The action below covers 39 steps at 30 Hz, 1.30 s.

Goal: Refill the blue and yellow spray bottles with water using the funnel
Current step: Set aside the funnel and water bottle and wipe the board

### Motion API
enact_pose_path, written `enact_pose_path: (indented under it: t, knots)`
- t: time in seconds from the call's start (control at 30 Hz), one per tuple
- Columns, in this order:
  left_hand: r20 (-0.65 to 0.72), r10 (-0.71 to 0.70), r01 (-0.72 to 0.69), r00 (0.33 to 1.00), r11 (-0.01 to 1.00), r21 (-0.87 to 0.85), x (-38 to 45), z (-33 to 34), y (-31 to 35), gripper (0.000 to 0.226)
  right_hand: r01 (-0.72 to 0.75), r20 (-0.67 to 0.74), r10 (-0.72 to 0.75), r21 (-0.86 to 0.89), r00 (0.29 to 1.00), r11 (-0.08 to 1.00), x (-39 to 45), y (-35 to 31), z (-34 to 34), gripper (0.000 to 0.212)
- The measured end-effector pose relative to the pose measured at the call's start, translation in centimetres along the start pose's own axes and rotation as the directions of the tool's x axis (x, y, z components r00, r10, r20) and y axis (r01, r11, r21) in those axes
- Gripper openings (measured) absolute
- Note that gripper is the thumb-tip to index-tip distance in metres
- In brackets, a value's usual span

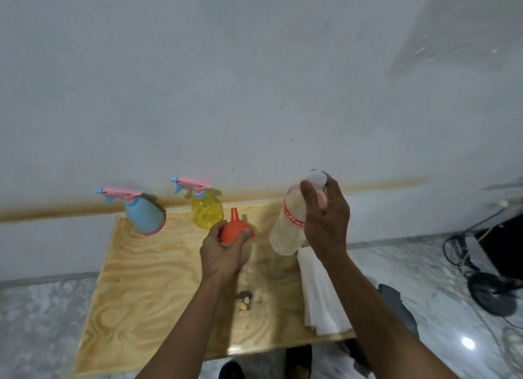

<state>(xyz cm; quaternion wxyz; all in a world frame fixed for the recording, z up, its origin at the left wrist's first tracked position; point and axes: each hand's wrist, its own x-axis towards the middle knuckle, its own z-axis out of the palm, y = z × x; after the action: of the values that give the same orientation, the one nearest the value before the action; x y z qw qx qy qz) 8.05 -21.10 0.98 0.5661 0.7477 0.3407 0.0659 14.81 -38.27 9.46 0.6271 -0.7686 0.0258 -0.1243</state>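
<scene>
Fingers point(246, 233) of left hand point(223, 254) wrap orange funnel point(235, 230); right hand point(325, 217) grips clear bottle point(288, 225), contents unclear.

The right hand point(325, 220) covers the water bottle's point(288, 223) cap and part of its red label; the lettering stays unreadable.

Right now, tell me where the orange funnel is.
In the head view, the orange funnel sits mid-table, spout up, gripped by the left hand, just in front of the yellow spray bottle and left of the water bottle.
</scene>
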Motion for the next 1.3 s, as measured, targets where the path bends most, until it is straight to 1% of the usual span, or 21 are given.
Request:
enact_pose_path:
  t: [0.07, 0.17, 0.2, 0.3, 0.4, 0.47, 0.6, 0.77, 0.87, 0.97, 1.03, 1.13, 1.3]
  knots:
    - [-0.008, 0.045, -0.045, 0.999, 0.999, -0.005, 1.0, 2.5, 1.0, 0.066, 0.02, -0.007, -0.02, -0.023, 1.0, 1.0, 2.4, 0.5, -0.9, 0.033]
    - [-0.021, 0.077, -0.076, 0.997, 0.997, 0.033, 2.7, 6.1, 1.1, 0.08, 0.047, 0.007, -0.047, -0.045, 0.999, 0.998, 5.4, 2.0, -1.5, 0.035]
    - [-0.025, 0.075, -0.074, 0.997, 0.997, 0.035, 3.3, 7.2, 0.9, 0.08, 0.057, 0.014, -0.057, -0.051, 0.998, 0.997, 6.3, 2.6, -1.6, 0.036]
    - [-0.027, 0.079, -0.079, 0.997, 0.997, -0.014, 4.3, 9.9, 0.6, 0.068, 0.093, 0.029, -0.091, -0.072, 0.995, 0.993, 8.5, 4.4, -1.6, 0.036]
    - [-0.029, 0.099, -0.1, 0.995, 0.995, -0.024, 5.3, 12.0, -0.3, 0.076, 0.125, 0.045, -0.122, -0.068, 0.992, 0.99, 9.8, 6.0, -1.1, 0.035]
    - [-0.032, 0.121, -0.121, 0.992, 0.993, 0.017, 6.2, 13.2, -1.2, 0.075, 0.153, 0.051, -0.15, -0.068, 0.987, 0.986, 10.4, 6.6, -0.8, 0.034]
    - [-0.043, 0.136, -0.134, 0.99, 0.989, 0.061, 7.7, 14.9, -2.5, 0.066, 0.169, 0.04, -0.167, -0.072, 0.985, 0.983, 11.2, 6.9, -0.2, 0.035]
    - [-0.013, 0.179, -0.175, 0.984, 0.971, 0.165, 9.5, 16.3, -3.6, 0.054, 0.19, 0.018, -0.189, -0.088, 0.982, 0.978, 12.2, 7.0, 0.3, 0.034]
    - [-0.052, 0.215, -0.194, 0.975, 0.946, 0.261, 10.0, 16.8, -4.5, 0.057, 0.185, -0.003, -0.186, -0.09, 0.983, 0.979, 12.3, 6.9, 0.7, 0.035]
    - [-0.075, 0.198, -0.157, 0.977, 0.914, 0.374, 10.6, 17.1, -5.6, 0.064, 0.214, -0.02, -0.217, -0.112, 0.976, 0.97, 12.3, 6.9, 1.0, 0.037]
    - [-0.102, 0.188, -0.129, 0.977, 0.9, 0.417, 10.8, 17.0, -5.9, 0.068, 0.217, -0.028, -0.222, -0.116, 0.975, 0.969, 12.4, 6.9, 1.2, 0.037]
    - [-0.129, 0.165, -0.086, 0.978, 0.877, 0.472, 10.8, 16.8, -5.9, 0.073, 0.212, -0.036, -0.217, -0.108, 0.975, 0.971, 12.4, 6.8, 1.2, 0.037]
    - [-0.121, 0.138, -0.053, 0.983, 0.846, 0.531, 11.2, 16.7, -5.9, 0.073, 0.226, -0.008, -0.228, -0.127, 0.974, 0.966, 12.3, 6.6, 0.9, 0.036]
